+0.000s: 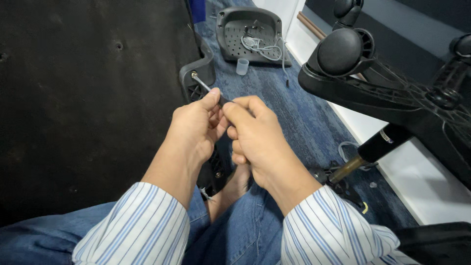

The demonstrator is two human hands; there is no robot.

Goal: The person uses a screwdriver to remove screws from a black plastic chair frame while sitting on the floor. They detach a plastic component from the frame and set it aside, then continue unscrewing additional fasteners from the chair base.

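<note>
My left hand (196, 130) and my right hand (255, 135) meet in the middle of the head view, both pinching a thin metal key-like tool (203, 84). Its shaft slants up-left, and the tip sits on a bolt in a black plastic bracket (198, 73) at the edge of a large black fabric-covered panel (88, 98). The part of the tool inside my fingers is hidden. Striped shirt cuffs and blue jeans fill the bottom of the view.
A black wheeled chair base (382, 93) with casters and a gas cylinder (373, 149) lies at the right. A grey perforated plastic shell (250, 32) with a white cord and a small clear cup (242, 66) rest on blue carpet beyond.
</note>
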